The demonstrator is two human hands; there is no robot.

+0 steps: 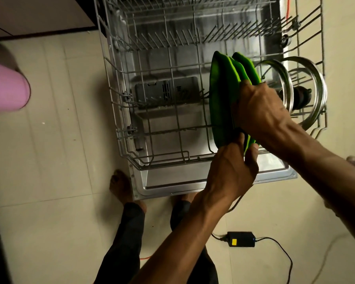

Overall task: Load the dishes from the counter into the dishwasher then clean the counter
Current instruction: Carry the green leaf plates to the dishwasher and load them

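A stack of green plates (pixel 221 95) stands on edge over the right half of the dishwasher's lower rack (pixel 152 128). My right hand (pixel 258 107) grips the plates from the right side, fingers curled over their upper rim. My left hand (pixel 232 167) pinches their lower edge from the front. Two glass pot lids (pixel 314 78) with metal rims stand upright in the rack just right of the plates. The upper rack (pixel 172 21) is pulled out above with nothing visible in it.
The open dishwasher door (pixel 172 181) lies flat under the rack. My bare feet (pixel 119 185) stand at its front edge on the tiled floor. A black power adapter (pixel 241 238) with cables lies on the floor at lower right. A pink object (pixel 6 83) sits at left.
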